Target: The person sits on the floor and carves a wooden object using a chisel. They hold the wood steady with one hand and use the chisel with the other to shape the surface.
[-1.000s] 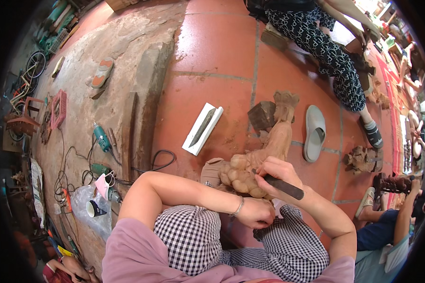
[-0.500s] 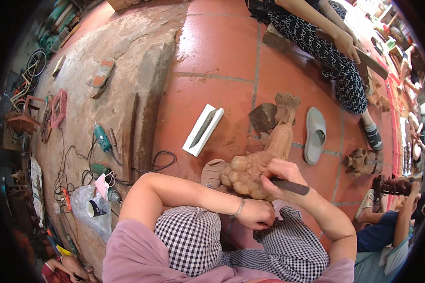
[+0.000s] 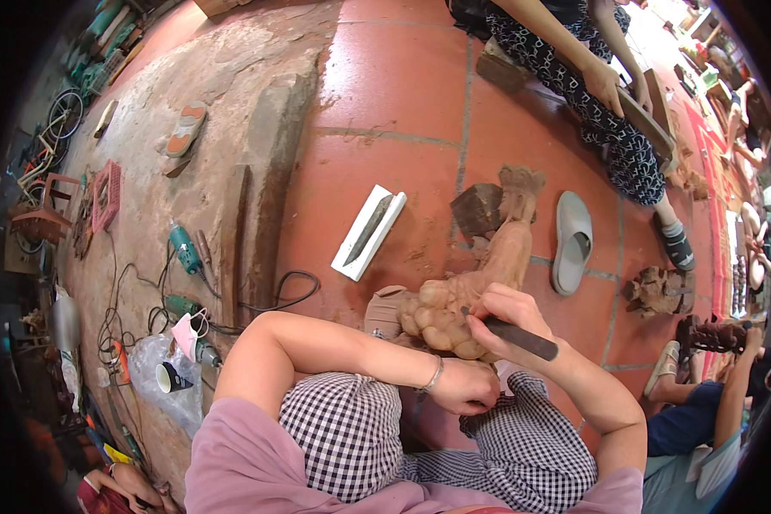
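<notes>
A carved wooden figure lies tilted in front of my knees, its rounded, lumpy end toward me and its crown-like end away. My right hand grips a flat, dark, file-like tool. The tool's narrow tip touches or nearly touches the lumpy carving; its broad end points back over my wrist. My left hand is closed low between my knees, just below the figure's near end. Its fingers curl under, so what they hold, if anything, is hidden.
A white block with a dark stone lies on the tiles. A grey slipper and a rough wood chunk are to the right. Green power tools with cables lie left, past a long beam. A co-worker's hands hold a long flat piece.
My right hand and the tool have shifted slightly left over the carving. My left hand stays put. The co-worker's hands have moved, and both now rest at the long flat piece.
</notes>
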Motion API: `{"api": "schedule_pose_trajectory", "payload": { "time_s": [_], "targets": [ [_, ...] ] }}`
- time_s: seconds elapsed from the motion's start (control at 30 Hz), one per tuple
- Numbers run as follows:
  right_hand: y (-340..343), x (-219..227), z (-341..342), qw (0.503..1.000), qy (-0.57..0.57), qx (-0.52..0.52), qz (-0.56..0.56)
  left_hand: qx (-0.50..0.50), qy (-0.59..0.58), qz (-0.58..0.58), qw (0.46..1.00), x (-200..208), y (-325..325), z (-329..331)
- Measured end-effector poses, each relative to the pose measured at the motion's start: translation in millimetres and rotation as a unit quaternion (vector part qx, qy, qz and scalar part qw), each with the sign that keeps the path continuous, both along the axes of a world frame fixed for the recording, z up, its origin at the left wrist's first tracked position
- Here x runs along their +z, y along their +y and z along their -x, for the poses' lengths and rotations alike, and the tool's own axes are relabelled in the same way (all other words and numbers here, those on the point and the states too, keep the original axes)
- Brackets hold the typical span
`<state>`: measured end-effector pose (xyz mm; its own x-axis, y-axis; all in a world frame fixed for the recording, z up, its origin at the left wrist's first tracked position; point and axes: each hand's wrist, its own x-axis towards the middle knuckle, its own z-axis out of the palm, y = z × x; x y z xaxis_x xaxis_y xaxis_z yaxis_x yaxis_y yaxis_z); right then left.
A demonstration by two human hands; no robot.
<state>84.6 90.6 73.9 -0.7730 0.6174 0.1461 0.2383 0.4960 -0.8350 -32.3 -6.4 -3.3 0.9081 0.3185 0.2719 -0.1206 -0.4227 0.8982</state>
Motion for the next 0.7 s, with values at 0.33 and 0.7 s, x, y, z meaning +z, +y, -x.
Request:
{"api": "schedule_pose_trajectory", "payload": {
  "time_s": [0.33,0.7],
  "targets": [
    [7.8,4.3,-3.9,1.0,-0.005,-0.01,0.012,0.004,-0.003,0.003,1.0,2.8,7.6,-2.5],
    [-7.6,6.8,-4.3,0.995,-0.039,-0.059,0.067,-0.009,-0.043,-0.003,0.999,-24.2,2.3,-22.2]
  ]
}}
